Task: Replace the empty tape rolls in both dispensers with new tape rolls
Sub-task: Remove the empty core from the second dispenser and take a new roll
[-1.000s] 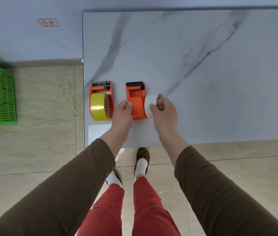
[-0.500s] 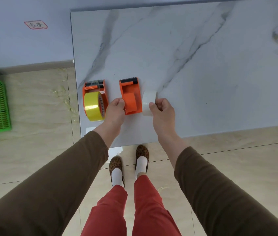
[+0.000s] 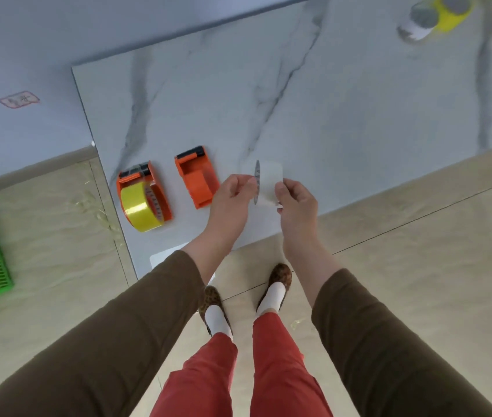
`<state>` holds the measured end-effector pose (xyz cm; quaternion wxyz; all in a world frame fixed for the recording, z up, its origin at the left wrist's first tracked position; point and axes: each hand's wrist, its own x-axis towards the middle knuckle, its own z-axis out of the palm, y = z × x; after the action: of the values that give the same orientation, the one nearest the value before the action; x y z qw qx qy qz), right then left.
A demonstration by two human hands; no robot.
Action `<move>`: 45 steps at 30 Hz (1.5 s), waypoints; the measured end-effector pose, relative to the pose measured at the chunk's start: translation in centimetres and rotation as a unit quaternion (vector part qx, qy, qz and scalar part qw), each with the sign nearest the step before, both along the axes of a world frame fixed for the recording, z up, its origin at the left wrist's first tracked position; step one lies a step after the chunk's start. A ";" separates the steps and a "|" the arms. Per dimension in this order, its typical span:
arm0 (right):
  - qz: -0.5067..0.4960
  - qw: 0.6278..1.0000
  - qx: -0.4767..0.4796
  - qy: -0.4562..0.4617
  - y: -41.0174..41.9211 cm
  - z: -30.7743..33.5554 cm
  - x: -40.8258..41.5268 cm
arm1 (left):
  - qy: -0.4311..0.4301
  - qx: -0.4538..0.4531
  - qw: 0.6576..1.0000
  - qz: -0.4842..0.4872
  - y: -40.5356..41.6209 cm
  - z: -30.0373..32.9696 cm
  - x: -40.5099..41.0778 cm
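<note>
While both hands, left hand [image 3: 232, 194] and right hand [image 3: 297, 203], pinch a white empty tape roll [image 3: 266, 182] mid-frame, an orange roll-less dispenser [image 3: 198, 179] sits just left.

Both arms wear long, plain olive-brown sleeves, the left sleeve [image 3: 112, 332] and right sleeve [image 3: 389, 335] each ending short of the wrist, so the forearms nearest each grip are bare. Below the grips, the legs are in rust-red trousers [image 3: 238, 374] cut off above the ankle. White socks [image 3: 273, 291] show inside low leopard-print shoes [image 3: 282, 273] with rounded toes.
</note>
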<state>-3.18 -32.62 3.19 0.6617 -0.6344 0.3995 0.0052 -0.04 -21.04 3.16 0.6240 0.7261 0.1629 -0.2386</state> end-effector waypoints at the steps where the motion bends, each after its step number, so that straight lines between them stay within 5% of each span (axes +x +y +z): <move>1: -0.013 1.000 0.006 -0.002 -1.0 0.2 -0.6 | 0.015 -0.016 1.000 -0.012 -1.3 0.1 -0.3; 21: -0.136 0.990 0.031 0.010 -31.9 -0.4 -9.2 | 0.043 -0.022 0.988 -0.146 -33.8 0.8 -5.9; 45: -0.145 0.989 0.014 -0.005 -58.8 -2.2 2.9 | 0.037 -0.055 0.991 -0.115 -60.7 -1.9 5.3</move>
<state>-0.25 -91.45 0.98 0.6662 -0.5603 0.4842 -0.0882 5.25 -81.72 1.30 0.6253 0.6952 0.0878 -0.3436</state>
